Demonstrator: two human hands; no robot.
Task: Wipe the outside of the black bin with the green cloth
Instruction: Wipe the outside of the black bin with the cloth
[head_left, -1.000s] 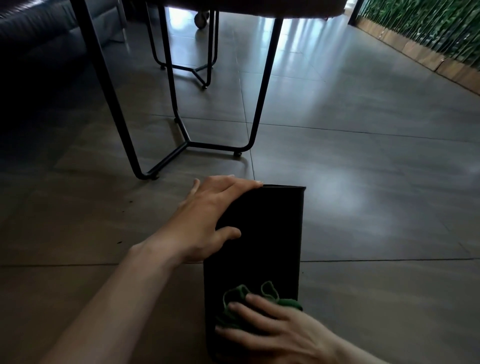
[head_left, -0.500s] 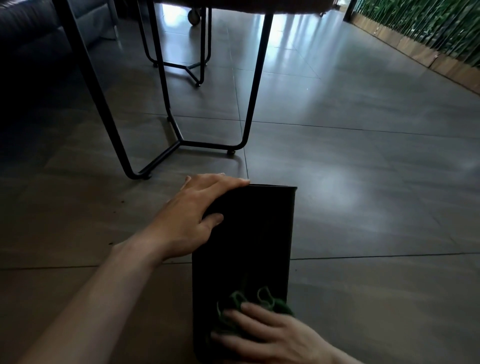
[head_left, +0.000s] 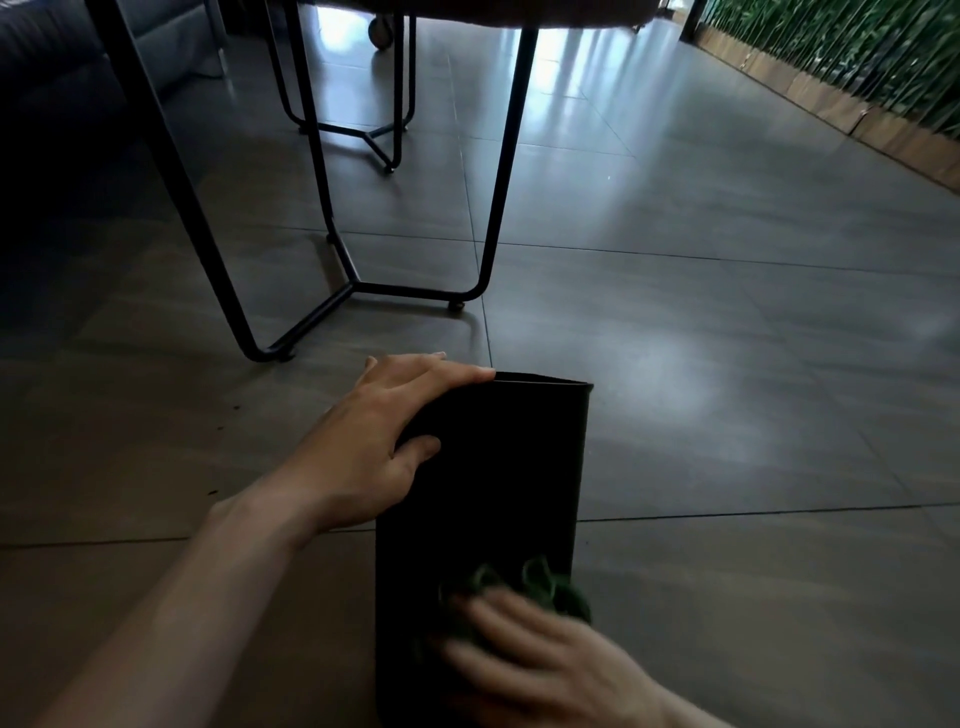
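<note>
The black bin (head_left: 498, 467) lies on its side on the tiled floor, its far end pointing away from me. My left hand (head_left: 374, 441) rests on its upper left edge, fingers laid flat along the far corner and thumb on the top face. A crumpled green cloth (head_left: 540, 587) sits on the bin's near end. My right hand (head_left: 540, 670) presses the cloth against the bin with fingers spread; the hand is blurred with motion.
Black metal table legs (head_left: 358, 286) stand on the floor just beyond the bin to the left. A dark sofa (head_left: 78, 62) is at the far left. A green plant wall with a wooden base (head_left: 857, 104) runs along the right.
My right hand has slid the green cloth slightly across the near end of the bin. My left hand stays on the bin's far left edge.
</note>
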